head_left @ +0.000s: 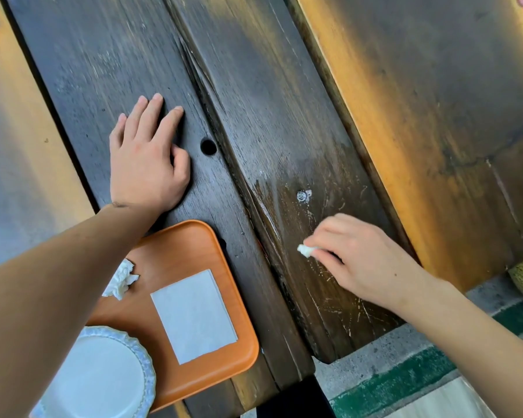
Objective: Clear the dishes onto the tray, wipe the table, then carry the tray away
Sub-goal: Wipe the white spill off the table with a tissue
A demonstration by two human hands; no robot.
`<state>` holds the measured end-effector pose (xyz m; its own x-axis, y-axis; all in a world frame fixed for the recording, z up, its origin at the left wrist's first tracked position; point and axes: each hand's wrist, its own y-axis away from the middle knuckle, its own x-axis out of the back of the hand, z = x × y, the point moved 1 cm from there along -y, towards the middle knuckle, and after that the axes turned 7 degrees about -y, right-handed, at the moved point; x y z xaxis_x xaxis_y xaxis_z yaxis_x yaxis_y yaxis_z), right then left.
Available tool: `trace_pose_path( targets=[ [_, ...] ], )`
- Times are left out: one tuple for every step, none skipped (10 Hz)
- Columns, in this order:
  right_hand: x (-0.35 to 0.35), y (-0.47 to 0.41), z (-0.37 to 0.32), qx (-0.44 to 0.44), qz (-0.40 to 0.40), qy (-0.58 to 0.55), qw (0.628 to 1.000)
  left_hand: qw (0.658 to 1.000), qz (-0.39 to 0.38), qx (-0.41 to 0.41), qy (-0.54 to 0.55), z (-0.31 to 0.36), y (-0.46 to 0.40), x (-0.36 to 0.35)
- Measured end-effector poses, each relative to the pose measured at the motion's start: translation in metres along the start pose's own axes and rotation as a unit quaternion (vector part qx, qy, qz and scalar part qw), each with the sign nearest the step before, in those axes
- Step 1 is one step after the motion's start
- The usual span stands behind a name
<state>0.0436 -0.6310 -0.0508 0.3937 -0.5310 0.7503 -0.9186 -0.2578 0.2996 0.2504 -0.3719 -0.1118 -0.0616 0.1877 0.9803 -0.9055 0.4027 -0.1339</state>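
Head camera looks steeply down, close over table (pixel 284 101).

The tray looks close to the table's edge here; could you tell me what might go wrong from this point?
The tray overhangs the table at the near edge with the plate on that side, so a bump from the left hand arm might tip it. The right hand pinches a small wad, which may smear the wet streak.

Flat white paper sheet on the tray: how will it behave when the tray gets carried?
The paper sheet lies loose and flat on the orange tray, so it is probably light and may slide or lift. It looks thin, likely floppy if pinched.
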Motion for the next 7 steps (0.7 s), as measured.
trace_pose_path(
  targets=[
    [-0.006,0.028,-0.006,0.018,-0.04,0.002,0.999,1.0,0.0,0.0,0.0,0.0,0.0,0.0],
    [-0.008,0.042,-0.006,0.0,-0.046,-0.014,0.999,1.0,0.001,-0.001,-0.001,0.0,0.0,0.001],
    [0.002,0.027,0.002,-0.044,0.008,-0.041,0.998,1.0,0.0,0.0,-0.001,0.001,0.001,0.001],
    [0.021,-0.007,0.012,-0.063,0.095,-0.025,0.993,1.0,0.0,-0.001,-0.003,0.0,0.0,0.0],
    [0.034,-0.038,0.021,-0.067,0.146,-0.004,0.987,1.0,-0.001,-0.002,-0.004,0.0,0.001,0.0],
    [0.031,-0.049,0.026,-0.061,0.129,0.004,0.99,1.0,0.0,-0.002,-0.004,0.0,0.001,0.0],
    [0.021,-0.036,0.022,-0.041,0.095,-0.007,0.995,1.0,0.001,-0.003,-0.003,0.0,0.001,0.0]
  ],
)
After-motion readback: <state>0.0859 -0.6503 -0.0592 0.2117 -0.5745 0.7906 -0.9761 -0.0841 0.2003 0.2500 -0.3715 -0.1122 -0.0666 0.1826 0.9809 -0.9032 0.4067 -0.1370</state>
